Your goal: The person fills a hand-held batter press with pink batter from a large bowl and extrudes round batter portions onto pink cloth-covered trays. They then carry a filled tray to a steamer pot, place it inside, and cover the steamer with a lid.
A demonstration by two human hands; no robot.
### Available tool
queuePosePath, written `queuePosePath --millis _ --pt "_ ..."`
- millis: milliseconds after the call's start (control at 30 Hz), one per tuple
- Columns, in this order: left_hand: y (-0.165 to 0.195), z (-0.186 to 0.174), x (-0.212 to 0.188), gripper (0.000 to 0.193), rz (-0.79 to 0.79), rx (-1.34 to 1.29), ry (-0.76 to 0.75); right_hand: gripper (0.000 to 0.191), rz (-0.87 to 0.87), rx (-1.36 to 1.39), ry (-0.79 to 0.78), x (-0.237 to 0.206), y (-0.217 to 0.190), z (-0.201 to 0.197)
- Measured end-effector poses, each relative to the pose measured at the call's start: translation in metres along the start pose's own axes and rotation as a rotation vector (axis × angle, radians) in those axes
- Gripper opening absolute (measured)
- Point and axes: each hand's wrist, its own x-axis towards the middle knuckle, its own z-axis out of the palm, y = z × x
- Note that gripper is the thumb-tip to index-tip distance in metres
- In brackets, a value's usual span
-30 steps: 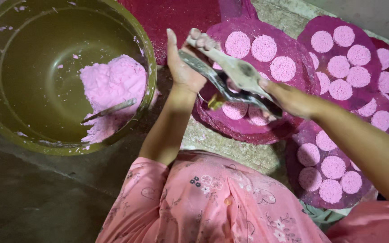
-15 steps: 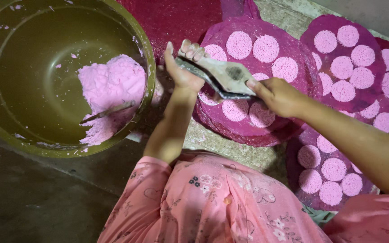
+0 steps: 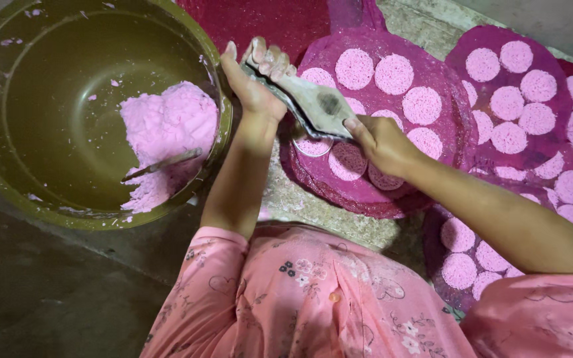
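Observation:
My left hand (image 3: 254,83) and my right hand (image 3: 381,140) both grip a flat grey hinged metal press (image 3: 313,103), held shut above a round magenta tray (image 3: 445,106). The left hand holds its far end, the right hand its near end. Several pale pink round discs (image 3: 392,74) lie on that tray, and some sit right below the press. To the left stands a large olive-green basin (image 3: 8,132) with a mound of pink dough (image 3: 167,126) and a spoon (image 3: 160,166) stuck in it.
More magenta trays (image 3: 565,99) with pink discs overlap at the right and lower right. A dark red mat (image 3: 260,23) lies behind the basin. The floor is rough concrete (image 3: 34,292). My pink flowered clothing (image 3: 300,298) fills the bottom of the view.
The press was open and tilted over the tray a second ago; now it is closed and lifted toward the left, with both hands closer together.

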Motion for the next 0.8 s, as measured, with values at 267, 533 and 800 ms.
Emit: queuePosePath --millis 267,533,800 --pt "-0.032 0.012 0.005 0.051 -0.006 -0.053 0.268 0.06 0.14 -0.071 -0.017 -0.003 0.009 -0.021" --pt "-0.033 0.015 0.016 0.051 0.019 0.001 0.306 0.062 0.189 -0.116 0.011 -0.003 0.006 -0.016" --pt "-0.017 0.003 0.01 0.057 -0.195 0.054 0.166 0.055 0.014 0.093 0.119 -0.001 0.031 -0.007"
